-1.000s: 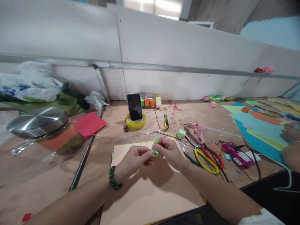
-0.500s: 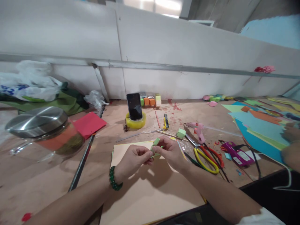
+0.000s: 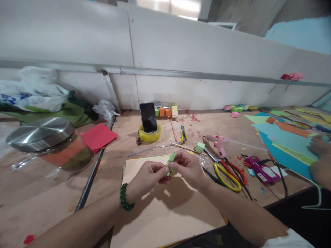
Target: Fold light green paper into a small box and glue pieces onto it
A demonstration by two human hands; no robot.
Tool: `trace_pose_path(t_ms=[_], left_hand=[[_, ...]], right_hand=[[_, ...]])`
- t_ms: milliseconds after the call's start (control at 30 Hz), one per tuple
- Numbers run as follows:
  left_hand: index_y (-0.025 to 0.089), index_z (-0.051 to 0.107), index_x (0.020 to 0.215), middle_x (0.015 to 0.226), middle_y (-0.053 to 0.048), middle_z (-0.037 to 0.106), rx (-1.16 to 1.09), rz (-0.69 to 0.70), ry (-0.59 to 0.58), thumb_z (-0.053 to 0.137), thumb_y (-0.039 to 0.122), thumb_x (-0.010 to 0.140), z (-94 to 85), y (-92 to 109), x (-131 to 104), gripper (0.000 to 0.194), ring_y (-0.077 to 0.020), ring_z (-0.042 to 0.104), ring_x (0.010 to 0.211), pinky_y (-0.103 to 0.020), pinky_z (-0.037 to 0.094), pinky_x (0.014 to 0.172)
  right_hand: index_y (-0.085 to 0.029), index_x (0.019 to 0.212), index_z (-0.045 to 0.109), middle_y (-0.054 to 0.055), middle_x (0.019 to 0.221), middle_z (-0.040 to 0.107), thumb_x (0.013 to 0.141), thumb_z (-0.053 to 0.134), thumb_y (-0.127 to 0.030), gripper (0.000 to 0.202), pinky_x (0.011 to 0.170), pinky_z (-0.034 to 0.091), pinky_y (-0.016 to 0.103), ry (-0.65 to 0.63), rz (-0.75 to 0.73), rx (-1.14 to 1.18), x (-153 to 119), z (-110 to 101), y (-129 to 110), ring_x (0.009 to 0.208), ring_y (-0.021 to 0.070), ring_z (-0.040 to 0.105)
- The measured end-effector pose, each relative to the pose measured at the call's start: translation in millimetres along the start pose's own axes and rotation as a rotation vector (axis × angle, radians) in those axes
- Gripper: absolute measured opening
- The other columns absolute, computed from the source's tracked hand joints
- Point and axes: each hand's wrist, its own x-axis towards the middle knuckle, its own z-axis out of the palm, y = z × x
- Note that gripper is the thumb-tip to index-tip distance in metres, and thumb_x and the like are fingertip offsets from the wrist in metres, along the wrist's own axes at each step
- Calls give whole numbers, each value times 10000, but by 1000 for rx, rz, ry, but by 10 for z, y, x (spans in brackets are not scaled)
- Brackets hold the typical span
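Between my two hands is a small piece of folded light green paper (image 3: 172,158), partly hidden by the fingertips. My left hand (image 3: 148,174), with a green bead bracelet (image 3: 126,197) at its wrist, pinches the lower left side of the paper. My right hand (image 3: 188,168) grips it from the right with thumb and fingers. Both hands are above a stack of pale peach paper (image 3: 165,217). A finished-looking light green paper cube (image 3: 199,147) sits just beyond my right hand.
Scissors (image 3: 230,177), a pink glue gun (image 3: 218,144), a purple device (image 3: 262,170) and a yellow cutter (image 3: 183,133) lie right and ahead. A phone (image 3: 148,117) leans in a tape roll (image 3: 150,137). A lidded glass pot (image 3: 62,151) stands left. Another person's hand (image 3: 322,144) is far right.
The green paper has turned slightly in my fingers, so more of its upper part shows above them. My hands have stayed nearly in place.
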Motion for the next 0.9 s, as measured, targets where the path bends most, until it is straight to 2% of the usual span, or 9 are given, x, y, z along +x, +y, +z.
trace_pose_path(t_ms=[100,267,467,667,800,900], left_hand=[[157,573,558,522,-5,583,61,19,-9,613,618,670,10,0,-15,476,-107,532,471,-225,459,505],[187,518,574,472,44,464,227,123,70,517,579,755,24,16,-50,432,-96,422,450,-211,367,452],[193,467,590,532,28,508,125,95,-54,558,576,731,2,21,-42,418,-101,468,487,-220,404,497],[189,479,598,485,58,446,191,137,-33,557,531,767,-9,18,-44,389,-86,402,452,-207,343,459],[179,501,611,527,37,502,94,126,-103,581,566,755,12,-4,-35,421,-95,462,481,-215,394,485],[158,558,648,572,16,547,34,91,-96,609,587,731,17,-15,-27,440,-103,498,524,-225,426,530]], right_hand=[[-182,746,592,-30,611,602,667,785,-370,281,532,454,224,11,-12,-18,-13,-2,5,536,103,563],[-179,776,596,-21,628,594,693,763,-405,293,536,459,222,21,-35,-13,-18,-2,26,553,104,555],[-186,774,588,-21,629,600,688,764,-403,292,537,456,225,25,-21,-10,-29,6,5,554,105,554],[-187,789,585,-25,631,590,696,756,-393,283,542,456,228,44,-44,-11,-30,-2,35,557,106,559],[-182,798,584,-21,634,604,693,759,-402,301,534,452,221,41,-31,-4,-18,-18,27,550,103,559],[-183,784,580,-26,613,608,679,773,-408,315,520,449,219,23,-8,0,-3,-14,4,534,103,563]])
